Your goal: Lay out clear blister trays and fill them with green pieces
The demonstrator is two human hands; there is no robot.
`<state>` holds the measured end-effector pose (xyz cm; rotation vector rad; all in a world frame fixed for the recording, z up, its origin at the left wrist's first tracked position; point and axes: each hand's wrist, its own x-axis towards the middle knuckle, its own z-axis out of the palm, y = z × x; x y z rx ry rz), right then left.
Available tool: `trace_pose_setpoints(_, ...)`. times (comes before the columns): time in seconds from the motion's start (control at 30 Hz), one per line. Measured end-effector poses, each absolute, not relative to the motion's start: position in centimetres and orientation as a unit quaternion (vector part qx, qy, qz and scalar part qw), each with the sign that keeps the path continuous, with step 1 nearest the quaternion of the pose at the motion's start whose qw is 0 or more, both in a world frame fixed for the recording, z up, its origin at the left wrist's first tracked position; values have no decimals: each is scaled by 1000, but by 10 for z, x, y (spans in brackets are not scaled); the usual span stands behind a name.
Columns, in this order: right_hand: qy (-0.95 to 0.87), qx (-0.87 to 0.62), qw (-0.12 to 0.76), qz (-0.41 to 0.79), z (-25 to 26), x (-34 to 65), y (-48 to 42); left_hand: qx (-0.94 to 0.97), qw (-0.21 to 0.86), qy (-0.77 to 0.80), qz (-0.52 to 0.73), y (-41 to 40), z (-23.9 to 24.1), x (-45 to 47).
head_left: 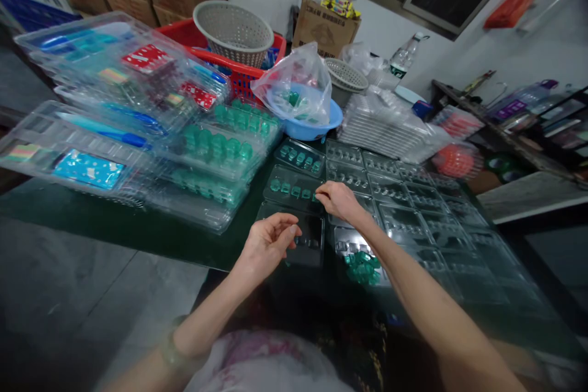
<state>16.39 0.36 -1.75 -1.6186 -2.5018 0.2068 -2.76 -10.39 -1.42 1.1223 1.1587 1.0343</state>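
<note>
My right hand (339, 201) pinches at the right end of a clear plastic tray (287, 201), where a small green plastic piece (315, 197) shows at the fingertips. Several like pieces sit in a row in that tray's slots. My left hand (272, 240) hovers over a nearer clear tray (315, 251), its fingers curled in toward the thumb; what they hold, if anything, is hidden. Beyond, another tray (301, 158) carries a row of green pieces. Right of the near tray, a loose pile of green pieces (362, 267) lies on a clear tray.
Clear trays (407, 214) cover the table's right side. Stacked filled packs (92, 128) and trays of green pieces (218, 144) stand at left. Behind are a blue basin (305, 130) with a plastic bag, a red basket (248, 82) and a tray stack (386, 125).
</note>
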Motion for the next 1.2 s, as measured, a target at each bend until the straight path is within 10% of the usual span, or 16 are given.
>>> trace_pose_setpoints(0.33,-846,-526,20,81,-15,157,10,550,558,485,388,-107,-14,-2)
trace_pose_setpoints(0.53,-823,-535,181,61,23,224,-42,595,529,478,371,-112,-27,14)
trace_pose_setpoints(0.87,-744,-666,43,20,-15,286,-143,648,508,429,372,-121,-33,40)
trace_pose_setpoints(1.2,-669,-704,209,116,-39,287,-144,627,532,438,362,-123,-32,44)
